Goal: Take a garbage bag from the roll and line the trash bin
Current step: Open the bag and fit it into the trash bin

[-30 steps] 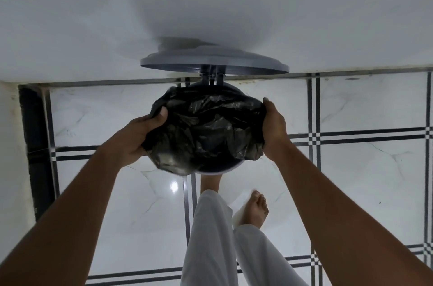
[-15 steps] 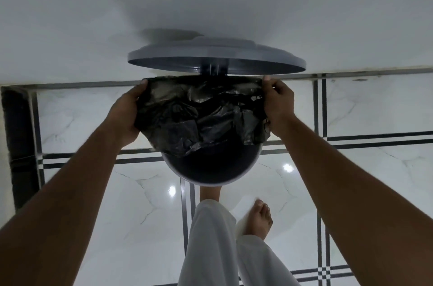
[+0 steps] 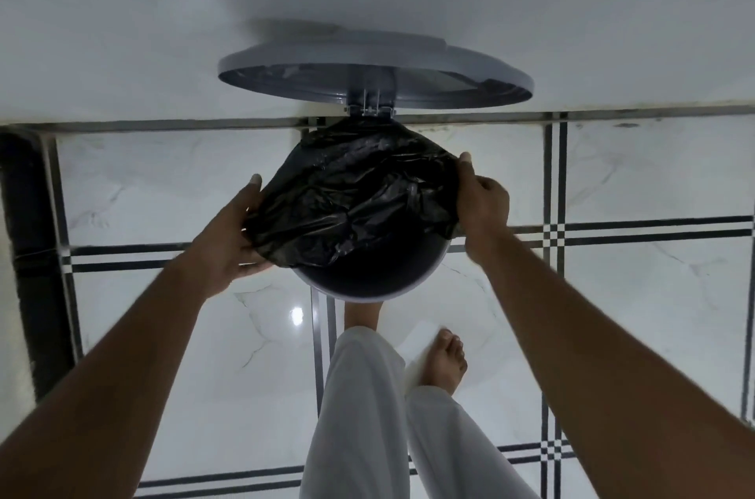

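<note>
A black garbage bag [image 3: 351,196] is spread over the far part of the round trash bin [image 3: 367,286]; the near part of the opening is uncovered. The left hand [image 3: 228,241] grips the bag's left edge, the right hand [image 3: 482,208] pinches its right edge — both against the rim. The grey lid [image 3: 376,73] stands open behind, above a tiled floor [image 3: 163,180].

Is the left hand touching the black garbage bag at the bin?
Touching. The head view shows the left hand gripping the garbage bag at the left rim of the trash bin, plastic bunched against its palm.
</note>
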